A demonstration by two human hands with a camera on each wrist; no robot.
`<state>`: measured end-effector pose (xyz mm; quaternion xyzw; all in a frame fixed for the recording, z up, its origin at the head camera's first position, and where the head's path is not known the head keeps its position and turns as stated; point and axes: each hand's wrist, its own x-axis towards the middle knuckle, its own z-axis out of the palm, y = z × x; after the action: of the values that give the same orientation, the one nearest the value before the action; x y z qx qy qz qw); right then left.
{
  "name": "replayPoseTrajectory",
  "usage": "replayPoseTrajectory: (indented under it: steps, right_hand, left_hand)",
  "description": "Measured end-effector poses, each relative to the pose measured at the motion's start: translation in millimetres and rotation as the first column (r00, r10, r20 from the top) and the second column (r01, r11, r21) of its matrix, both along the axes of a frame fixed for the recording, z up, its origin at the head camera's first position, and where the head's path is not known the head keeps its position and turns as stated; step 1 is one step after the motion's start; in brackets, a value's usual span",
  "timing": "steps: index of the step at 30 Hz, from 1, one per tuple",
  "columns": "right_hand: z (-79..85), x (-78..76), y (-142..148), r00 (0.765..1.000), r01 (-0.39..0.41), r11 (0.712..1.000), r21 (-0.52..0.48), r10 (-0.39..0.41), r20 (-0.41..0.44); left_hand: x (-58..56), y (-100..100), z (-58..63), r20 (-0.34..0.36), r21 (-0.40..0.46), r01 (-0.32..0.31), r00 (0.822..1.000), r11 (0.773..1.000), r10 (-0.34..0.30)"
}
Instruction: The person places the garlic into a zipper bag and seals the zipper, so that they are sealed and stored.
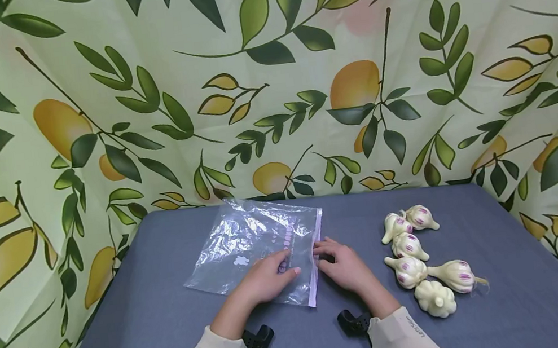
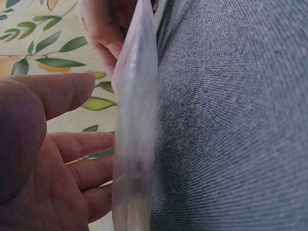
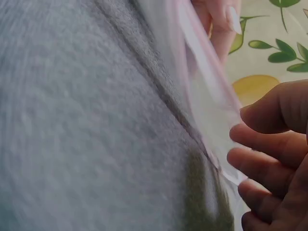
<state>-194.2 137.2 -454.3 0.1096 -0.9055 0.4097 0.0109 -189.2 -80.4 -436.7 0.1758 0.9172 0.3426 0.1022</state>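
A clear plastic zip bag (image 1: 250, 239) with a pale purple zip edge (image 1: 317, 260) lies flat on the grey cloth, its zip edge toward the right. My left hand (image 1: 266, 277) rests over the bag, thumb and fingers apart; the left wrist view shows the hand (image 2: 53, 159) beside the bag's side (image 2: 134, 125). At the zip edge is my right hand (image 1: 342, 264), its fingertips right at the edge. In the right wrist view, its thumb and loosely bent fingers (image 3: 262, 166) lie beside the bag's mouth (image 3: 207, 96), where the two layers stand slightly apart.
Several garlic bulbs (image 1: 408, 246) lie grouped to the right of my right hand, one with a thin string at its tip. The grey cloth-covered table (image 1: 163, 333) ends at a leaf-and-fruit patterned curtain (image 1: 262, 113) behind and at both sides.
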Motion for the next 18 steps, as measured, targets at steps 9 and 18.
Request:
replayPoseTrajectory:
  steps: [9,18]
  right_hand:
    - [-5.4,5.1,-9,0.983,-0.097,0.992,0.086,0.109,-0.146]
    - [-8.1,7.2,-14,0.886,-0.332,0.914,0.234,0.388,-0.254]
  left_hand:
    - [0.8,2,3.5,-0.002,0.037,-0.009,1.0,0.999,0.009]
    - [0.4,4,4.2,-0.064,0.034,0.0,0.998,0.999,0.002]
